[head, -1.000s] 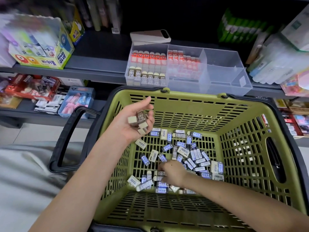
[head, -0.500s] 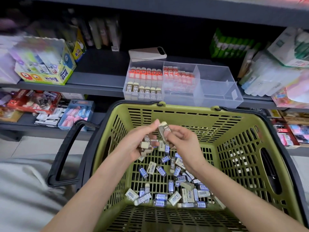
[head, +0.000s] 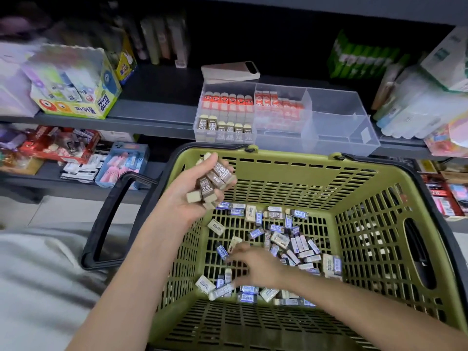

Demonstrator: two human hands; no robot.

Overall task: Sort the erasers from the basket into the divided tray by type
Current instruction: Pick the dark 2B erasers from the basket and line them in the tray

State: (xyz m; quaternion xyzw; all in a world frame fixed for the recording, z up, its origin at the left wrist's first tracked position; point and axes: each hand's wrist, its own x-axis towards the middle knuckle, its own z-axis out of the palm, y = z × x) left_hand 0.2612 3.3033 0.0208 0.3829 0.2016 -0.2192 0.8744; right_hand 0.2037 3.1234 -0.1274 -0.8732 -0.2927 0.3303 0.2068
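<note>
Dark grey metal shelving fills the view. The upper shelf (head: 157, 107) carries a yellow-green display box (head: 76, 95) printed "POWER GLUE" at the left, a flat beige device (head: 230, 70) near the middle, green packs (head: 362, 59) against the dark back, and pale, blurred packages (head: 417, 110) at the right. The lower shelf (head: 38, 183) holds red packets (head: 58, 145) and a blue box of pink items (head: 124, 160). Another shelf board (head: 329, 6) runs overhead, leaving the recess in shadow. Pale floor (head: 58, 211) shows below at the left.
</note>
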